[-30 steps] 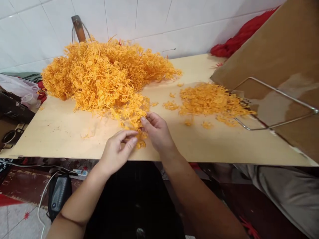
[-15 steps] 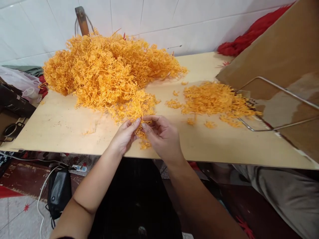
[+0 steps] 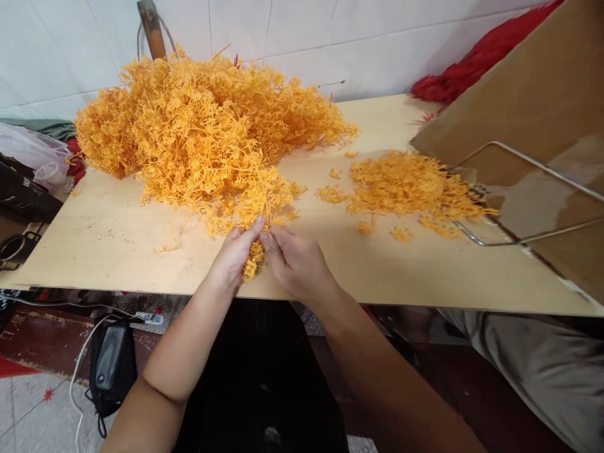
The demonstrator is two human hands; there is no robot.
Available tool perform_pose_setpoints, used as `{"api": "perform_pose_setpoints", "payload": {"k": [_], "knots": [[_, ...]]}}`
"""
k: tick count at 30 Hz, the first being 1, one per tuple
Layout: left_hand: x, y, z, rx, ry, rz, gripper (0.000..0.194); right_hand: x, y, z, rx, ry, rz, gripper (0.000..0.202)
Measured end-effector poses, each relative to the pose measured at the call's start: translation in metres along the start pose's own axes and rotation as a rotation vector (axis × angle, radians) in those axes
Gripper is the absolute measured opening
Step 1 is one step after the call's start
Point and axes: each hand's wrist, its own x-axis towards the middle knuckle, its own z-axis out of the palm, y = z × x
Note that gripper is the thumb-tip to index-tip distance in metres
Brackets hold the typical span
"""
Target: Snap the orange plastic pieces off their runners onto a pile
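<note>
At the left of the worktop [image 3: 136, 261] sits a big tangled pile [image 3: 189, 132] of orange, plastic-looking sprigs; it looks very light and springy, likely to snag and drag its neighbours along, so single stems would be better to hold than a clump. The left forearm slants up from the lower left to the left hand [image 3: 230, 257], near the front edge just below the pile, thumb up and pointing away from the body. Its grip is closed round a small orange sprig [image 3: 253, 259], whose frilly end hangs out below the thumb, over the worktop. That sprig should be soft and hardly slippery, its thin tips easily bent or torn, so a gentle pinch at the stem seems best. The right hand [image 3: 302, 261] meets it from the other side, forearm rising from the lower right, back of the hand upward, fingers curled; its grip appears to pinch the same sprig's upper part, though the contact is mostly hidden. Further right, a flatter heap [image 3: 396, 185] of loose orange pieces lies near the wire frame [image 3: 547, 168].
</note>
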Motion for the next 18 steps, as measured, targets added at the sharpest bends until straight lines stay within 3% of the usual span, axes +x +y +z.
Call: {"api": "perform_pose_setpoints", "payload": {"k": [4, 6, 8, 11, 14, 16, 18], "knots": [[0.006, 0.001, 0.001, -0.088, 0.167, 0.115, 0.004, -0.022, -0.018, 0.004, -0.111, 0.032, -0.152, 0.028], [0.008, 0.002, 0.001, -0.092, 0.253, 0.131, 0.008, -0.034, -0.028, 0.001, -0.04, -0.018, -0.238, 0.027], [0.009, 0.001, -0.001, -0.099, 0.258, 0.113, 0.011, -0.041, -0.033, -0.004, 0.088, -0.067, -0.238, 0.027], [0.005, 0.0, -0.003, -0.07, 0.159, 0.033, 0.012, -0.04, -0.028, -0.01, 0.245, -0.068, -0.037, 0.03], [-0.001, -0.003, -0.005, -0.052, -0.02, -0.071, 0.013, -0.034, -0.013, -0.009, 0.286, -0.022, 0.169, 0.034], [-0.005, -0.004, -0.006, -0.084, -0.166, -0.114, 0.018, -0.031, -0.005, -0.006, 0.274, 0.007, 0.233, 0.036], [-0.008, -0.005, -0.005, -0.123, -0.236, -0.123, 0.017, -0.03, -0.001, -0.002, 0.235, 0.019, 0.239, 0.036]]}}
